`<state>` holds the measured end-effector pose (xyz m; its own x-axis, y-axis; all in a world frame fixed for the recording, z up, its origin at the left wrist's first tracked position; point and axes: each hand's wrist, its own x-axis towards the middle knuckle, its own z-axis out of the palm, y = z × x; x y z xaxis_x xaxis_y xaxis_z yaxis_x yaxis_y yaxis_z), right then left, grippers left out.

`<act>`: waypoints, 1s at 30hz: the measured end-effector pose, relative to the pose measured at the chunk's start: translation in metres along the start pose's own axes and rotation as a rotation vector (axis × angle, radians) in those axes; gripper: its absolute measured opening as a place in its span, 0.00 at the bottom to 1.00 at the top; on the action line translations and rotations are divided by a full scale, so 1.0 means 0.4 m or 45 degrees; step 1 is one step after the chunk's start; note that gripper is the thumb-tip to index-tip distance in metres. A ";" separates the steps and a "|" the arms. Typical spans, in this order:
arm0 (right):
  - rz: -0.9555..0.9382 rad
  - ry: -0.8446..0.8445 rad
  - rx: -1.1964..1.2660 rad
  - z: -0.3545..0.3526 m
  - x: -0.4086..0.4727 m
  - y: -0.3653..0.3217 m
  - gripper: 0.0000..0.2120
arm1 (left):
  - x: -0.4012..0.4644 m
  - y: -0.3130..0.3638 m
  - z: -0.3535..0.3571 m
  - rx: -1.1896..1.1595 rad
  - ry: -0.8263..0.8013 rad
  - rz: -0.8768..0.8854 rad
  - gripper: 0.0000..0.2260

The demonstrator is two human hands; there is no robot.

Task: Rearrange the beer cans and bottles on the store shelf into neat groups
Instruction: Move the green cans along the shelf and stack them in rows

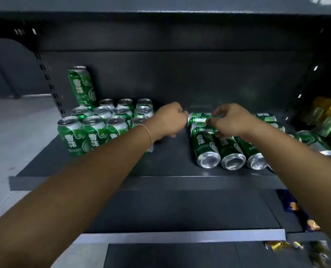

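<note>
Several green beer cans [95,124] stand upright in rows at the left of the dark shelf [160,161], with one tall green can [82,85] behind them. At the right, several green cans [206,147] lie on their sides, bottoms facing me. My left hand [168,120] is curled between the two groups, its fingertips touching the end of a lying can [198,117] at the back. My right hand [232,120] grips that same can from above and the right. Whether the left hand holds anything is hidden.
Green-gold bottles [326,115] stand at the far right of the shelf. The shelf above overhangs close over the cans. A lower shelf [180,209] holds blue packets [296,207] and gold-foiled items [278,245] at the right. Grey floor lies to the left.
</note>
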<state>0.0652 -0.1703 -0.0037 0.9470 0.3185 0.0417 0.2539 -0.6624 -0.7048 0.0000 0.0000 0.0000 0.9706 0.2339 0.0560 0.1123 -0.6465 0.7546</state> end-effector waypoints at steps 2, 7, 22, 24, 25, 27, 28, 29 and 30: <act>0.088 -0.078 -0.045 0.012 -0.008 0.005 0.13 | 0.001 -0.008 0.027 -0.070 -0.068 -0.088 0.11; 0.089 -0.141 -0.261 0.039 -0.026 0.010 0.19 | -0.002 -0.043 0.089 -0.338 -0.340 -0.366 0.10; 0.154 -0.268 -0.311 0.110 -0.037 -0.032 0.35 | 0.012 -0.098 0.119 -0.680 -0.335 -0.684 0.11; 0.170 -0.235 -0.248 0.117 -0.038 -0.035 0.37 | 0.001 -0.090 0.111 -0.694 -0.311 -0.678 0.11; 0.181 -0.217 -0.183 0.121 -0.038 -0.036 0.38 | -0.003 -0.086 0.106 -0.700 -0.301 -0.671 0.11; 0.198 -0.180 -0.048 0.122 -0.036 -0.035 0.38 | -0.012 -0.077 0.095 -0.726 -0.290 -0.634 0.12; 0.203 -0.166 0.014 0.120 -0.034 -0.037 0.39 | -0.015 -0.073 0.085 -0.739 -0.265 -0.602 0.12; 0.210 -0.152 0.081 0.114 -0.029 -0.036 0.40 | -0.016 -0.069 0.075 -0.748 -0.236 -0.567 0.12; 0.221 -0.140 0.164 0.101 -0.028 -0.031 0.40 | -0.016 -0.061 0.068 -0.746 -0.216 -0.531 0.12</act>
<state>0.0433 -0.1382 -0.0241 0.9453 0.2842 -0.1599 0.0556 -0.6236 -0.7798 -0.0032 -0.0056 -0.0366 0.8969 0.2296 -0.3779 0.3933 -0.0236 0.9191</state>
